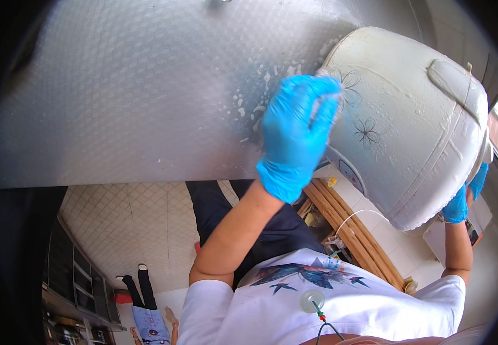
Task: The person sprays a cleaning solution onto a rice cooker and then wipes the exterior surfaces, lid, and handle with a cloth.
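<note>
A white electric rice cooker (404,112) with printed flower outlines leans tilted over the right part of a textured metal tabletop (115,99). Suds and water drops cover its side, and its control panel (351,174) faces down toward my body. My left hand (298,125), in a blue glove, presses curled fingers against the cooker's left side; whether it holds something is hidden. At the lower right edge, my blue-gloved right hand (455,207) grips the cooker, its fingers partly behind it. Foam spots (249,105) lie on the metal beside my left hand.
Wooden beams (354,233) and a white cord (363,211) are below the table edge. Another person (147,319) stands on the tiled floor (145,224) at lower left, near dark cabinets (80,276). More blue glove (479,179) shows beyond my right hand, possibly a reflection.
</note>
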